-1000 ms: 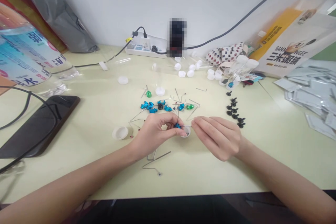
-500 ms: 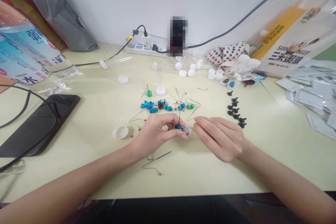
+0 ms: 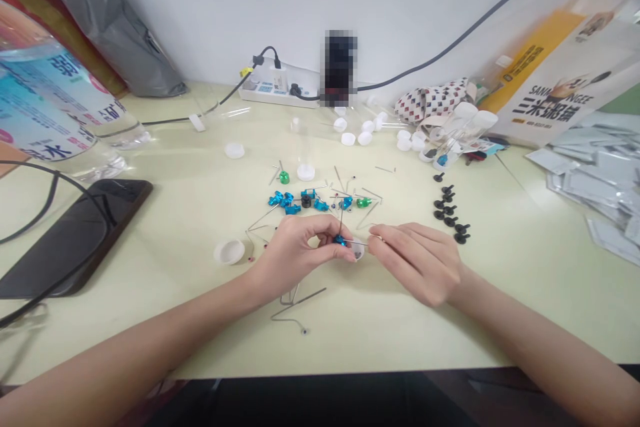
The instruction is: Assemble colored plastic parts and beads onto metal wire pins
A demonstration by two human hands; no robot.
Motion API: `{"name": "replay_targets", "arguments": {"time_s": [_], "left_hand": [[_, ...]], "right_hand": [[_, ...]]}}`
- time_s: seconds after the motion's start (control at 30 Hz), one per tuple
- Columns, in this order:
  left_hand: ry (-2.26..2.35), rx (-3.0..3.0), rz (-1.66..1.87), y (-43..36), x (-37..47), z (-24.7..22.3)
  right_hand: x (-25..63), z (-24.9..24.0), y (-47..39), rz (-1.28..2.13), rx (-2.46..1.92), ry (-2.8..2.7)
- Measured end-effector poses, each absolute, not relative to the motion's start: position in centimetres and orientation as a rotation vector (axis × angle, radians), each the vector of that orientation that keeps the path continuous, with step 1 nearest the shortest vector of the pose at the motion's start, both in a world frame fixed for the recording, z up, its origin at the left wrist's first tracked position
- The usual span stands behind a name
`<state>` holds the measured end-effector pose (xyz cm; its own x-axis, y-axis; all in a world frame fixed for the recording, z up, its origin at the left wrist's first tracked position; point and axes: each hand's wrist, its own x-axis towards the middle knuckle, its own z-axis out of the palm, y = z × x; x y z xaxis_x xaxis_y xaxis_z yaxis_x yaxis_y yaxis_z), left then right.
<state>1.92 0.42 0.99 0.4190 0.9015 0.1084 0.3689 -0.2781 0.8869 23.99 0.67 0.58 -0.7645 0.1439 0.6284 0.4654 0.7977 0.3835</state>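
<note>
Right grip (image 3: 415,263) slightly shifted, pinching thin rod (image 3: 358,243), left grip (image 3: 300,243) clamped on blue fitting (image 3: 340,240), nearby white cup (image 3: 362,251) holding dark bits (image 3: 358,254)

Bright blue, green and black on your pale yellow-green tabletop (image 3: 395,340).
The small fitting you hold (image 3: 339,240) shows metallic blue, your thin rod (image 3: 359,243) silver-grey; before you, loose fittings (image 3: 293,209) in the same blue, two green pieces (image 3: 364,203), one black piece (image 3: 306,201). Right of you: black knobs (image 3: 449,221); cloth pouch (image 3: 435,101), off-white, patterned in red and dark-blue diamonds; bag (image 3: 555,103), white with a yellow panel, black lettering. Your left: bottle label (image 3: 37,100) fading blue to white, pink-marked; phone (image 3: 85,233), black face, brownish edge; bag by the wall (image 3: 100,13), plain grey.
</note>
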Motion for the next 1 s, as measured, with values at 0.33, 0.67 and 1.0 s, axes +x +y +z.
{"name": "replay_targets", "arguments": {"time_s": [0.33, 0.67, 1.0], "left_hand": [[1.086, 1.826, 0.788, 0.5, 1.9, 0.9], [1.071, 1.853, 0.815, 0.2, 1.8, 0.9], [1.103, 1.962, 0.86, 0.2, 1.8, 0.8]], "right_hand": [[23.9, 0.6, 0.6, -0.638, -0.515, -2.41], [24.2, -0.9, 0.4, -0.245, -0.685, -2.384], [23.2, -1.0, 0.1, -0.081, -0.766, -2.336]]}}
